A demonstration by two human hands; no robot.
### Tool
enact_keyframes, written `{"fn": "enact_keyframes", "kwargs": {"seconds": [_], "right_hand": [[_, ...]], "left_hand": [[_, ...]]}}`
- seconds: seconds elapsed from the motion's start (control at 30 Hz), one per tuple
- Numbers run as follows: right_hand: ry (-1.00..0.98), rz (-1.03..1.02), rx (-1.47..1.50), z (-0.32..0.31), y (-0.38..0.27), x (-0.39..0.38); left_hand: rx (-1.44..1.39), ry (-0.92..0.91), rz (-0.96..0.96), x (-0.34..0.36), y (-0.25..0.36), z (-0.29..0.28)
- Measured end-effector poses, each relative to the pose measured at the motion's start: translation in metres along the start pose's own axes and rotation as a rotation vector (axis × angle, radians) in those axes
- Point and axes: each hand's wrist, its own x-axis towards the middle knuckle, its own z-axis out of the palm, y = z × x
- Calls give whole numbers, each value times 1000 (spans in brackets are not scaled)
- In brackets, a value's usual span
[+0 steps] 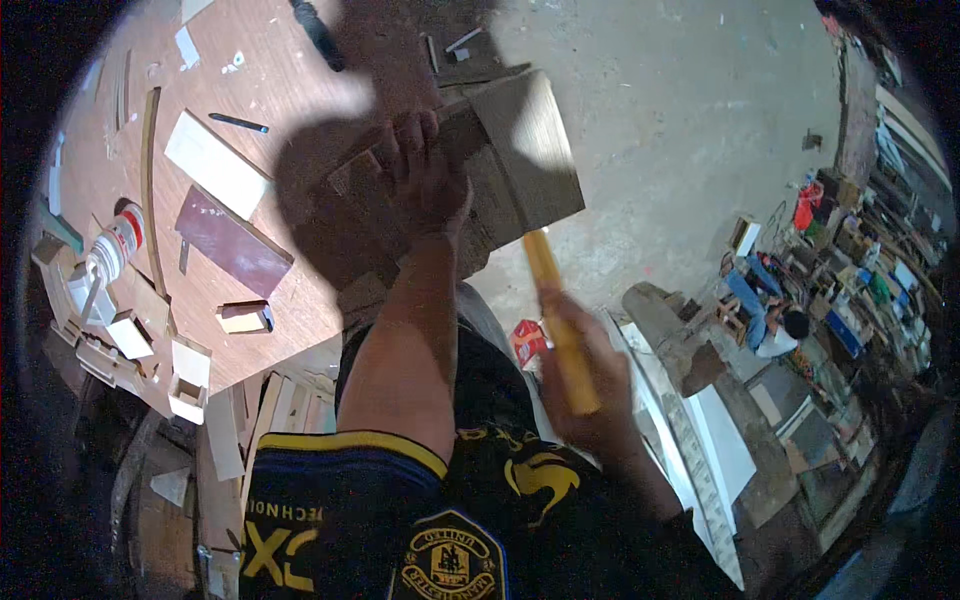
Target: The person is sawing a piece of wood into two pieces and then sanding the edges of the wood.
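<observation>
My left hand [430,190] lies in shadow on a flat wooden board [535,140], with its fingers stretched out and a little apart. The board has a seam across it and juts past the table's right edge. Lower right, my right hand [600,375] is closed round a smooth yellow wooden handle [565,330]. The handle's upper end meets the board's lower edge; whatever lies beyond is hidden, so I cannot tell the tool's kind.
On the wooden table [290,340] lie a white panel [215,165], a maroon panel [230,240], a black pen [238,123] and a small open box [245,317]. A white-and-red bottle [120,240] stands left. Far right, a person [775,325] sits among stacked wood scraps.
</observation>
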Motion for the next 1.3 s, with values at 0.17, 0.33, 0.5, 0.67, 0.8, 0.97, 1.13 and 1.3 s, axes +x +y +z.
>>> {"fn": "enact_keyframes", "kwargs": {"seconds": [0.17,0.33,0.5,0.67,0.8,0.97,1.13,1.3], "right_hand": [[118,-89,-48,-25,7,-12],[191,-152,1,-31,14,4],[142,-124,38,-28,7,22],[107,-102,-95,-45,18,-10],[67,2,-77,-30,6,22],[78,-36,-123,-30,-13,-10],[182,-216,-60,-31,28,7],[117,3,-75,-20,13,28]], "left_hand": [[-124,65,35,-4,-1,11],[-56,67,42,4,3,-7],[-57,-128,46,-5,1,-6],[-133,5,27,-10,1,10],[-162,56,35,-8,10,11],[-246,-295,-105,13,-1,-18],[-258,-825,-143,27,7,-40],[-91,54,58,-10,1,12]]}}
